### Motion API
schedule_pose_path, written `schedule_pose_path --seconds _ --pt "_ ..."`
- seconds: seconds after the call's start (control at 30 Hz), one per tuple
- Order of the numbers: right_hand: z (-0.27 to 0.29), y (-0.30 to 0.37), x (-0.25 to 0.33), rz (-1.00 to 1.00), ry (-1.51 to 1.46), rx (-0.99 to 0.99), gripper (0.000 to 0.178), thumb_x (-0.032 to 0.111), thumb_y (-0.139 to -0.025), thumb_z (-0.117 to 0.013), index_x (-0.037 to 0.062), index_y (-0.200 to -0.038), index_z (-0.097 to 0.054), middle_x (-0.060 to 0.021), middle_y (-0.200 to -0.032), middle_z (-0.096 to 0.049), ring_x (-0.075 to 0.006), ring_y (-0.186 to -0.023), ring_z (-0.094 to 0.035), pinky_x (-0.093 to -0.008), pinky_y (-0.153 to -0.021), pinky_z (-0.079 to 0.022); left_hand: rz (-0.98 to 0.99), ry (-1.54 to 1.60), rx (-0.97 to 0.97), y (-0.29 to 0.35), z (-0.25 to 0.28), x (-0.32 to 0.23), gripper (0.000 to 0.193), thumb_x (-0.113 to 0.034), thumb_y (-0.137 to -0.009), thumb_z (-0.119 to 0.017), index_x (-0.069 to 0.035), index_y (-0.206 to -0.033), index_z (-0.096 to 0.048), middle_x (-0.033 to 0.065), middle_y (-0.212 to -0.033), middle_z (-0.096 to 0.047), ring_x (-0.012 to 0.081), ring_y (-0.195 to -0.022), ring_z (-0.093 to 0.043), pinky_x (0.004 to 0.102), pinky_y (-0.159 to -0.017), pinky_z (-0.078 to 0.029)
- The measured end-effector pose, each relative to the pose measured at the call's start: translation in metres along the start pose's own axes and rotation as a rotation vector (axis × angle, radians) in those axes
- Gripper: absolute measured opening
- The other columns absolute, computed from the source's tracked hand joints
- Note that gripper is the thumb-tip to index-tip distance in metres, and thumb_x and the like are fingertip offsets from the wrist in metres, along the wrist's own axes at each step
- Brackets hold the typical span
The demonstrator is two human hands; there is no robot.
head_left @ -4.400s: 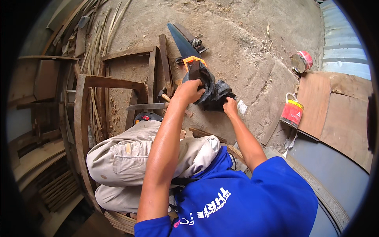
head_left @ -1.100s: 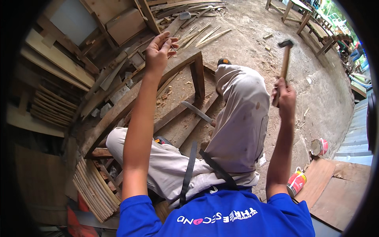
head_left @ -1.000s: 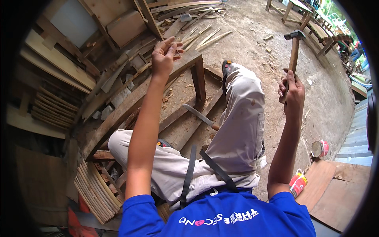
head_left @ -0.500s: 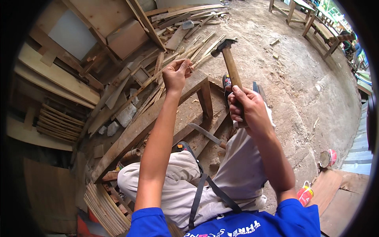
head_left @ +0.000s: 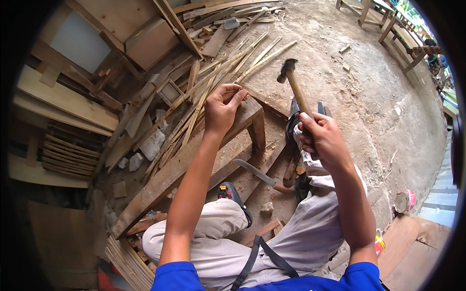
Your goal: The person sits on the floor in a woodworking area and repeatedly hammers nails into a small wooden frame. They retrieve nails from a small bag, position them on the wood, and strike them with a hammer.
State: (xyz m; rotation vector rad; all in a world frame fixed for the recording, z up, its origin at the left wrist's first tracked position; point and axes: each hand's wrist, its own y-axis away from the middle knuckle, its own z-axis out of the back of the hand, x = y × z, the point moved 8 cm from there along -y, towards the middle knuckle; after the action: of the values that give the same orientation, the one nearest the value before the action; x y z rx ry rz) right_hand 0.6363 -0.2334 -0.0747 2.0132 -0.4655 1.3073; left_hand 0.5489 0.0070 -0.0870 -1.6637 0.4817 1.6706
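My right hand (head_left: 324,138) is wrapped round the wooden handle of a hammer (head_left: 299,92), its dark metal head raised up and away from me. The fingers of my left hand (head_left: 222,109) are pinched together over the far corner of a wooden frame (head_left: 177,169). Whatever sits in that pinch is too small to make out. Below the hands, a long-bladed knife (head_left: 253,169) with a wooden handle lies low inside the frame, between my legs.
Thin wood strips (head_left: 208,94) and offcuts are heaped beyond the frame on the left. Boards (head_left: 63,97) lean farther left. A wooden bench (head_left: 403,36) stands far right. A tin can (head_left: 404,200) and flat planks (head_left: 400,240) lie at the near right.
My left hand has come down and slightly right to the frame's corner. The hammer and right hand have shifted right and a little lower. My right knee has swung outward.
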Motion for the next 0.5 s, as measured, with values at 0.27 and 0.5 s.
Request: schedule_pose_path --seconds 0.27,0.5 --pt "-0.008 0.009 0.033 0.050 -0.146 0.045 0.022 0.025 -0.102 -0.062 0.0034 -0.101 -0.058 0.0012 -0.083 -0.053 -0.0030 -0.061 -0.049 -0.0198 -0.048 -0.041 0.039 0.055 0.042 0.000 -0.004 -0.001 0.018 -0.006 -0.088 -0.077 0.001 -0.102 -0.067 0.0105 -0.092 -0.076 0.0120 -0.085 -0.072 0.0224 -0.077 -0.056" --pt "-0.034 0.012 0.034 0.032 -0.188 0.166 0.028 0.025 -0.103 -0.059 0.0015 -0.119 -0.060 0.0041 -0.081 -0.052 -0.0012 -0.058 -0.043 -0.0169 -0.046 -0.035 0.030 0.043 0.045 -0.003 -0.003 0.001 0.018 -0.006 -0.087 -0.078 0.001 -0.100 -0.068 0.0103 -0.091 -0.076 0.0116 -0.084 -0.072 0.0224 -0.076 -0.056"
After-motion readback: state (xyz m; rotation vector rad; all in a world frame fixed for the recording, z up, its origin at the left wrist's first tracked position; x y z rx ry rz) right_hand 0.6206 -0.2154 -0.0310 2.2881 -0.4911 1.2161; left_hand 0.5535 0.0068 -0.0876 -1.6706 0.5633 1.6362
